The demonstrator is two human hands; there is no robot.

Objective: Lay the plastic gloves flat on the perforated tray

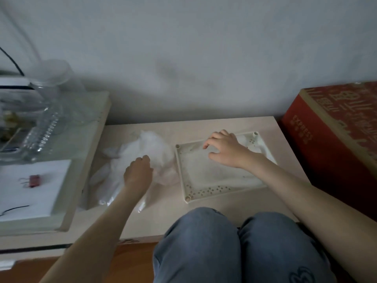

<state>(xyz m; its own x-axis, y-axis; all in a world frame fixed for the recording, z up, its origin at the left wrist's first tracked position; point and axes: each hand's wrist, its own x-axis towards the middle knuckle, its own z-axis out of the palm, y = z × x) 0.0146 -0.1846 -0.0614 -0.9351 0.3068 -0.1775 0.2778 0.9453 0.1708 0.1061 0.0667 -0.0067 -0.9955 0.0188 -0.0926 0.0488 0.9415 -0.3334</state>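
Light dim; fine detail of the plastic is poor.

Surface [163, 217]: pale beige, carries everything below.

Red box [334, 139]: to the right of the perforated tray [180, 172], well apart from it, printed face up.

Perforated tray: cream, rectangular, lying flat. Long axis runs left to right, with the right end swung slightly toward the wall. There is a post at each visible corner, and bands of small holes show along the near edge and at the far right corner.

Heap of plastic gloves [146, 148]: just left of the tray, its edge reaching the tray's left rim. White, translucent and crumpled. Its long axis is diagonal, from beside the tray's far left corner down to the near left. Single gloves cannot be told apart.

Flat glove layer [214, 174]: inside the tray, over its middle. A thin, cloudy, smooth sheet. Which way the glove fingers point: cannot tell.

Knees in blue jeans [204, 242]: near side of the tray.

Glass jar [51, 111]: far left of the tray, on a raised ledge.

Left hand [138, 170]: on the heap, back up, fingers curled down into the plastic. Fingertips are hidden, so I cannot tell whether the grip has closed on a glove.

Right hand [226, 150]: over the tray's far half, grip released. Arched fingertips and spread thumb press on the flat layer.

Red binder clip [34, 180]: far left of the tray, on white paper.
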